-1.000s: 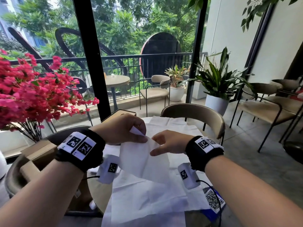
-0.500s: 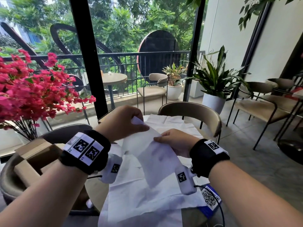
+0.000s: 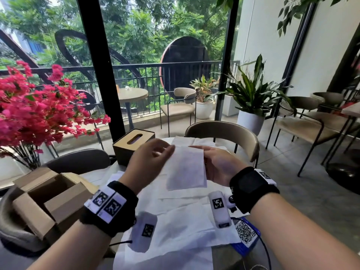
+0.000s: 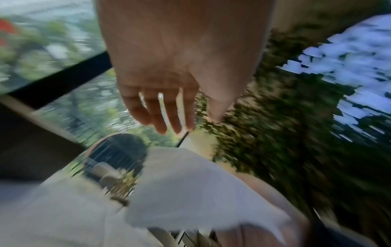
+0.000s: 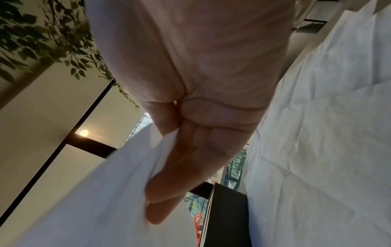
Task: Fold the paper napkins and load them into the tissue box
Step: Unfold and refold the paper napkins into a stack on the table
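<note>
Head view, centre frame: folded napkin (image 3: 186,168) now narrower than a second ago, pinched by right hand (image 3: 218,166), left hand (image 3: 150,162) loose beside it, tissue box (image 3: 133,146) newly uncovered upper left; left wrist view: left hand (image 4: 180,66) fingers straight, holding nothing; right wrist view: right hand (image 5: 190,100) thumb and fingers clamp napkin (image 5: 95,200).

No words, brand names or numbers can be read in any view. The only signs are black-and-white square code markers: two on the left wristband (image 3: 106,205), one on the right wristband (image 3: 265,175), and one each on the small white camera units (image 3: 217,203) hanging under the wrists. A QR code sits on a blue-edged card (image 3: 245,233) just right of the spread napkins (image 3: 181,227), its pattern too small to decode.
</note>
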Demonstrator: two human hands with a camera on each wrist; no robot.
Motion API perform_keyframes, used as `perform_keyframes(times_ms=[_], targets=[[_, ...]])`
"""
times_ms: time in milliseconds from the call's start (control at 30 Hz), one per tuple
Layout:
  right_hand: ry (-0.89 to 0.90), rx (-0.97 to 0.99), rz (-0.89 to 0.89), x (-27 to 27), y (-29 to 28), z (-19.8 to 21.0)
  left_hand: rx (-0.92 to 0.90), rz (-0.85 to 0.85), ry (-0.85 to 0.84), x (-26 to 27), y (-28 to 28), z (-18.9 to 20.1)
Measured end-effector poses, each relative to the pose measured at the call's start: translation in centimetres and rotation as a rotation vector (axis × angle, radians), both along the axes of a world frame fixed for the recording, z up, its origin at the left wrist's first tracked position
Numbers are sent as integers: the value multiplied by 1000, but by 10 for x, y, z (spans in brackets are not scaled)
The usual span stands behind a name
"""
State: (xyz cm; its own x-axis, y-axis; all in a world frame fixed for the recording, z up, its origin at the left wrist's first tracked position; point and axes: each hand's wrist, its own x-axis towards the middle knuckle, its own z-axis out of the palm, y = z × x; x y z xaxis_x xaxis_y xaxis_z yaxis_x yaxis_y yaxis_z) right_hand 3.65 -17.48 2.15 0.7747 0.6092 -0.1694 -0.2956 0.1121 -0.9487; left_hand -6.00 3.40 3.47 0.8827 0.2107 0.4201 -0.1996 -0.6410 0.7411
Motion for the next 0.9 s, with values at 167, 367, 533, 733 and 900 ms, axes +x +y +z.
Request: perform_keyframes(times_ms=[167, 367, 533, 733, 900], targets=[[-14, 39, 27, -2, -1, 10, -617, -123, 511, 9, 7, -16], [6, 45, 53, -8, -2, 9, -1003, -402, 594, 1, -6, -38], [145, 0, 15, -7, -10, 4, -973, -278, 455, 0, -12, -41], [98, -110, 76, -19, 0, -8, -730, -157, 366, -4, 1, -35], [73, -196, 120, -32, 30, -14, -492, -37, 392, -5, 46, -38]])
